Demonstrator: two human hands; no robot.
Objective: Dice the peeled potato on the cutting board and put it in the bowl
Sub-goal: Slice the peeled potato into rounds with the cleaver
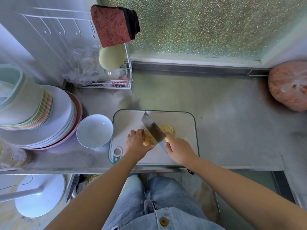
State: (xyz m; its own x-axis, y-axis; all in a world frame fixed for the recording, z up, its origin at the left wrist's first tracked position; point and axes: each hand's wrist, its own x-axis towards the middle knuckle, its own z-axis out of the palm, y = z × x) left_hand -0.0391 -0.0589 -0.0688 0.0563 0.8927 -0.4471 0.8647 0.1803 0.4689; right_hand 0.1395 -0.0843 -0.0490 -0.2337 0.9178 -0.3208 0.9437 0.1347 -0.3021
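Left hand (pixel 135 143) first: its fingers (pixel 137 131) are curled down over the uncut chunk of potato (pixel 147 138), clamped on it and pinning it to the cutting board (pixel 182 146). Over on my other side, the right hand (pixel 178 150) has its fingers (pixel 171 144) wrapped tight round the handle of the knife (pixel 153 130), and a bit of yellow shows just at the grip. The broad blade stands on its edge and slants across the board, hard against the cut face of the potato, with the tip pointing away toward the far edge. Just beyond the blade, on the right-hand side, I can see a small overlapping pile of pale yellow slices (pixel 168 129) lying flat on the board. The board is white with a green rim and sits near the front edge of the steel counter (pixel 224 122). The white bowl (pixel 94 131) stands just beside the board's left edge, and I see no potato in it. Further left there's a stack of plates (pixel 58 117). Behind that is a wire rack (pixel 116 83) with a red cloth (pixel 113 25) hanging above it. Far right, well apart from the board, a knotted plastic bag (pixel 289 87) of something reddish rests on the counter.
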